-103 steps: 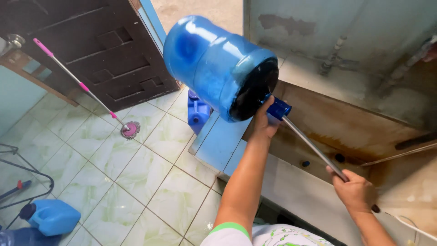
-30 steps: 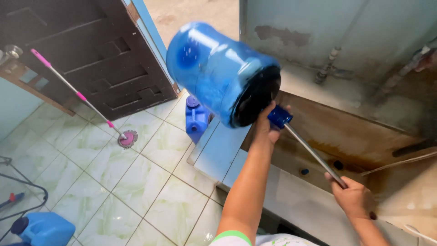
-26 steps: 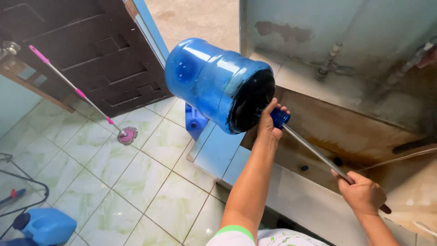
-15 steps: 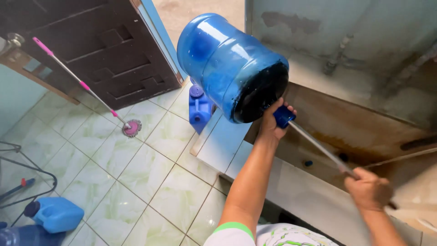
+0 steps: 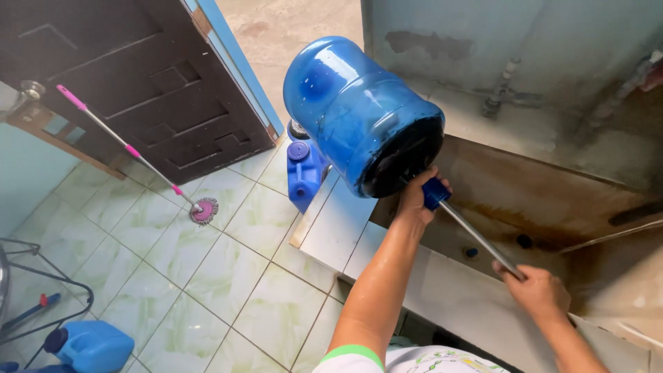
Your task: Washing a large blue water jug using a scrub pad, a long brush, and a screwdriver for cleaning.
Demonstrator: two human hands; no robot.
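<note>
- A large blue water jug (image 5: 362,110) is being held tilted in the air, its dark mouth end pointing down toward the person, above the edge of a stained concrete basin (image 5: 552,207).
- The left hand (image 5: 418,200) is gripping the jug at its neck, fingers wrapped around the blue collar, arm stretching up from below.
- The right hand (image 5: 535,293) is clenching tight around a metal rod (image 5: 480,238) (the rod is running up into the jug's mouth; its far end is hidden inside).
- A white tiled ledge (image 5: 345,228) is bordering the basin just under the jug.
- A small blue canister (image 5: 304,173) is standing on the floor beside the ledge.
- A pink-handled mop (image 5: 138,155) is leaning against a dark wooden door (image 5: 152,90), well apart, its head resting on pale green floor tiles (image 5: 207,276).
</note>
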